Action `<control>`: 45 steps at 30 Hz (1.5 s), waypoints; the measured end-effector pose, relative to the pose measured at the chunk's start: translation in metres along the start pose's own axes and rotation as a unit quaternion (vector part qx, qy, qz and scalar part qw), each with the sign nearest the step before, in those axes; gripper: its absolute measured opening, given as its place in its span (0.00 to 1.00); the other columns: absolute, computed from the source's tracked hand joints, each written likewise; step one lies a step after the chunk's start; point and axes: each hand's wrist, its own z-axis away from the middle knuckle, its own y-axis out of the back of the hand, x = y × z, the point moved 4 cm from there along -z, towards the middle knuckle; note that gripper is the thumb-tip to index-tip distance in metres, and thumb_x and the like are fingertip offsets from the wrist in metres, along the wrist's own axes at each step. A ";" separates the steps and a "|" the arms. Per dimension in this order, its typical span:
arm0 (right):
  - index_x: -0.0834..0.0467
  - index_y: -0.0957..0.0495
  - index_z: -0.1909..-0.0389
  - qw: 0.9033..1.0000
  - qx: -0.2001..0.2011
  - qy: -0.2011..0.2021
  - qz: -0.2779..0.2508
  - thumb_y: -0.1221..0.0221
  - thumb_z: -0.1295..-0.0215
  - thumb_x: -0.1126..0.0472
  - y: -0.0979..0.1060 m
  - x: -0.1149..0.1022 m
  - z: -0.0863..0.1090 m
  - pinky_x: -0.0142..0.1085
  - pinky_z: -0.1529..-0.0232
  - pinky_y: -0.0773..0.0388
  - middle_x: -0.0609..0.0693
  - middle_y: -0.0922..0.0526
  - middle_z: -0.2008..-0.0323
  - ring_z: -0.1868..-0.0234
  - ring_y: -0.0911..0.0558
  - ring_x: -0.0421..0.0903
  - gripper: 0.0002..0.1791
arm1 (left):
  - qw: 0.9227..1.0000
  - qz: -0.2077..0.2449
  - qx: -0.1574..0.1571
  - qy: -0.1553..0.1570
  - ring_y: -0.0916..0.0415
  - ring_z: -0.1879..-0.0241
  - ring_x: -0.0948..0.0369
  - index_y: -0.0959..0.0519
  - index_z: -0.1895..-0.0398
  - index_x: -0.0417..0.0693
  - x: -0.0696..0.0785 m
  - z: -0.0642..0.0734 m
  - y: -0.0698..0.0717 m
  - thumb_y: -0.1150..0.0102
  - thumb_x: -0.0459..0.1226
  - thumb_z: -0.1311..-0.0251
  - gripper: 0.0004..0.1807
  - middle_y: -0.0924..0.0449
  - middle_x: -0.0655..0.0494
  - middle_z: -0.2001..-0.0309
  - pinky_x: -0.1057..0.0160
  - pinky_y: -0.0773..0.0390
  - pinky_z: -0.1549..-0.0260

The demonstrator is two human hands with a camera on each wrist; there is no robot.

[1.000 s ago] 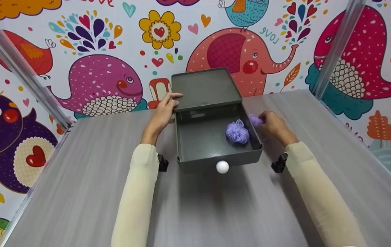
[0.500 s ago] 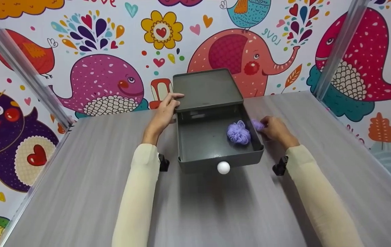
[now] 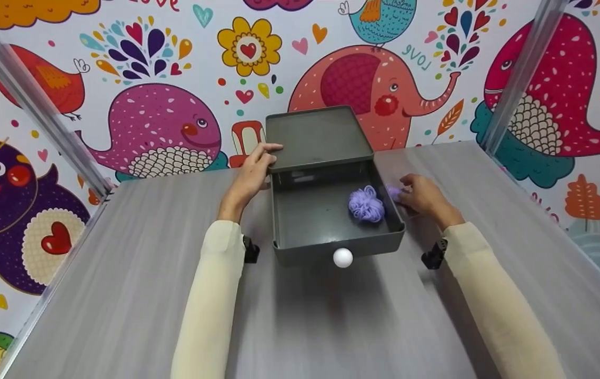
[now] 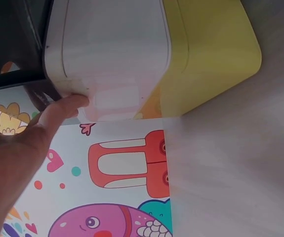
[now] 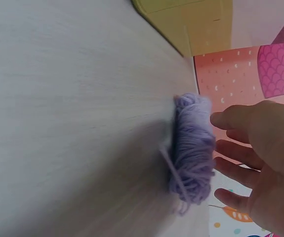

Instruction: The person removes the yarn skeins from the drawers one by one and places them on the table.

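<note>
A stacked drawer cabinet (image 3: 321,134) with a dark grey top stands mid-table, its top drawer (image 3: 310,216) pulled out. Inside the drawer, at its right, lies a loose lilac yarn ball (image 3: 366,204). My left hand (image 3: 250,176) grips the cabinet's left edge, fingers over the top; in the left wrist view the thumb (image 4: 65,108) lies against its white section (image 4: 112,44). Outside the cabinet's right wall, a lilac yarn skein (image 5: 193,148) is on the table, mostly hidden in the head view. My right hand (image 5: 267,163) is beside it, thumb and fingers spread, fingertips right at its edge.
A white round knob (image 3: 342,258) sticks out from the drawer front. Below the white section is a yellow section (image 4: 216,49). The grey table (image 3: 163,273) meets cartoon-printed walls (image 3: 168,47) at the back and sides, with metal posts (image 3: 523,73) in the corners.
The right thumb and fingers have spread from around the yarn skein, which now appears slightly lower beside the cabinet. The left hand stays in place on the cabinet.
</note>
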 end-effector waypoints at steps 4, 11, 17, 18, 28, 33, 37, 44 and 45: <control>0.66 0.35 0.30 1.000 -0.010 -0.006 -0.009 0.44 0.29 0.60 0.005 -0.005 0.002 0.55 0.40 0.23 0.69 0.32 0.32 0.41 0.25 0.63 0.29 | 1.000 0.002 -0.002 0.004 0.35 0.34 0.48 0.30 0.34 0.57 -0.002 0.002 0.000 0.62 0.42 0.25 0.21 0.38 0.46 0.30 0.34 0.29 0.39; 0.65 0.35 0.30 1.000 -0.006 0.006 -0.025 0.45 0.28 0.59 0.016 -0.018 0.007 0.62 0.30 0.37 0.68 0.34 0.30 0.29 0.35 0.67 0.28 | 1.000 0.001 -0.001 0.009 0.35 0.35 0.48 0.30 0.34 0.58 -0.003 0.003 0.001 0.62 0.43 0.25 0.20 0.37 0.45 0.33 0.35 0.29 0.39; 0.64 0.34 0.31 0.999 0.015 0.016 -0.032 0.44 0.29 0.60 0.022 -0.027 0.016 0.60 0.31 0.36 0.68 0.34 0.31 0.29 0.35 0.67 0.28 | 1.000 -0.005 0.000 0.009 0.35 0.35 0.49 0.30 0.34 0.58 -0.002 0.001 0.001 0.62 0.43 0.25 0.20 0.36 0.46 0.33 0.36 0.27 0.40; 0.64 0.33 0.31 0.999 0.023 0.023 -0.033 0.44 0.29 0.60 0.023 -0.030 0.018 0.60 0.31 0.35 0.68 0.33 0.32 0.30 0.35 0.67 0.28 | 1.000 -0.004 0.000 0.008 0.35 0.35 0.49 0.30 0.34 0.58 -0.002 0.001 0.001 0.62 0.43 0.25 0.21 0.36 0.46 0.33 0.36 0.27 0.40; 0.64 0.27 0.35 0.990 0.097 0.096 -0.026 0.40 0.32 0.62 0.041 -0.055 0.048 0.61 0.33 0.34 0.65 0.27 0.36 0.35 0.28 0.64 0.26 | 1.000 0.008 -0.007 -0.004 0.36 0.36 0.49 0.30 0.33 0.56 -0.001 0.000 -0.001 0.63 0.42 0.25 0.21 0.39 0.47 0.30 0.36 0.27 0.40; 0.64 0.26 0.36 0.986 0.112 0.117 -0.036 0.39 0.33 0.63 0.050 -0.068 0.066 0.60 0.34 0.32 0.65 0.25 0.37 0.37 0.26 0.63 0.25 | 1.000 0.010 -0.005 -0.005 0.35 0.36 0.50 0.30 0.33 0.55 0.001 0.001 -0.002 0.63 0.42 0.25 0.21 0.39 0.47 0.29 0.36 0.27 0.40; 0.63 0.25 0.37 0.984 0.113 0.132 -0.036 0.38 0.34 0.63 0.056 -0.082 0.081 0.58 0.34 0.31 0.64 0.25 0.38 0.37 0.25 0.62 0.25 | 1.000 0.010 -0.003 -0.006 0.34 0.40 0.51 0.30 0.33 0.55 0.001 0.000 -0.003 0.63 0.42 0.25 0.21 0.37 0.46 0.32 0.37 0.26 0.41; 0.60 0.24 0.38 0.982 0.107 0.154 -0.027 0.35 0.35 0.61 0.063 -0.110 0.103 0.58 0.35 0.29 0.61 0.23 0.39 0.37 0.24 0.60 0.24 | 1.000 0.013 0.002 -0.003 0.34 0.49 0.55 0.29 0.34 0.55 -0.001 -0.001 -0.002 0.63 0.41 0.26 0.21 0.36 0.48 0.43 0.39 0.24 0.43; 0.60 0.24 0.38 0.982 0.105 0.155 -0.025 0.35 0.35 0.61 0.064 -0.113 0.105 0.58 0.35 0.28 0.60 0.23 0.39 0.37 0.24 0.60 0.24 | 1.000 0.014 0.002 -0.003 0.34 0.49 0.54 0.29 0.34 0.55 -0.001 -0.001 -0.002 0.63 0.41 0.26 0.21 0.36 0.47 0.43 0.39 0.24 0.43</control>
